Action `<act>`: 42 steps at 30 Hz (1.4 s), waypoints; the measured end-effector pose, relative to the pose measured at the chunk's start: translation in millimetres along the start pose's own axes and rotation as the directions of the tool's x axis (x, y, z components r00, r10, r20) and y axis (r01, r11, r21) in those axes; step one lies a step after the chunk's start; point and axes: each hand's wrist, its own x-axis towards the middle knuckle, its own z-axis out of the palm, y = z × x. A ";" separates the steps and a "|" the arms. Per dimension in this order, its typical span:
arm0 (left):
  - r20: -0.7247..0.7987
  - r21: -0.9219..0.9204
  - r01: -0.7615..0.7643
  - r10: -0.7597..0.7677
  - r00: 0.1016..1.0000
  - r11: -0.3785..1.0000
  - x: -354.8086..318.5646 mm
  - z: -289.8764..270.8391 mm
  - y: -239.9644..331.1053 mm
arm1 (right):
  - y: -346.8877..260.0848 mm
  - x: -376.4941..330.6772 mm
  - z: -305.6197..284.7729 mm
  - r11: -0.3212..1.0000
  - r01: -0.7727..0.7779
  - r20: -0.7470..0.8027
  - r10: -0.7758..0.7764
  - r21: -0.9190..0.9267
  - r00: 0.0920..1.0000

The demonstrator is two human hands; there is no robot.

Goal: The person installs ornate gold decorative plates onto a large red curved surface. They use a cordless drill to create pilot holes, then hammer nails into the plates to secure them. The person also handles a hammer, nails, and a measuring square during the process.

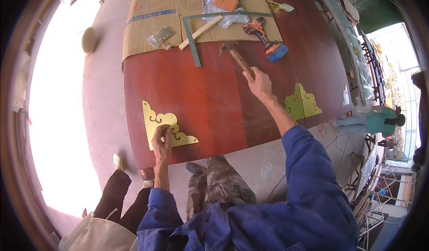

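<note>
My right hand [260,85] is closed round the wooden handle of a claw hammer [240,61], held over the middle of a glossy red-brown wooden panel [196,90]. At the panel's near left corner lies a gold-coloured, scroll-edged corner plate [167,119]. On its near part rests my left hand [161,147], thumb and fingers pinched together; whatever they may hold is too small to make out. Two similar gold plates [301,104] sit side by side near the right end of the near edge.
Flattened cardboard [152,18] covers the panel's far part, bearing a carpenter's square [192,45], a wooden strip [201,32], a bag of small hardware [161,35] and an orange cordless drill [261,33]. One person [118,197] stands at my left; another, in green [380,121], is farther right.
</note>
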 end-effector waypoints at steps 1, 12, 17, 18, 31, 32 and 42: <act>-0.013 -0.053 0.005 -0.005 1.000 0.999 19.0 6.4 17.7 | 12.2 36.4 12.0 0.998 0.018 -0.014 -0.019 -0.068 1.000; -0.018 0.368 -0.266 0.293 0.956 0.891 328.7 84.6 54.0 | 60.0 122.5 57.7 0.963 0.129 -0.007 -0.135 -0.236 0.991; 0.081 0.674 -0.340 0.393 0.916 0.655 369.3 117.6 35.9 | 62.5 170.0 19.6 0.889 0.337 -0.121 -0.389 -0.310 0.913; 0.105 0.662 -0.377 0.417 0.903 0.648 369.2 121.5 39.6 | 63.3 183.6 13.7 0.860 0.371 -0.190 -0.453 -0.350 0.871; -0.292 0.108 0.044 -0.010 0.956 0.993 191.5 -4.7 63.7 | 142.9 225.6 -63.9 0.935 -0.148 -0.092 0.125 -0.322 0.988; -0.309 -0.053 0.145 -0.154 0.939 0.988 151.9 -18.3 53.4 | 99.9 191.0 -76.2 0.967 -0.220 -0.093 0.209 -0.125 0.973; 0.762 -0.607 0.795 -0.266 0.590 0.023 -27.7 14.9 79.5 | -139.1 -189.0 -37.0 0.914 -0.115 0.472 -0.091 0.390 0.877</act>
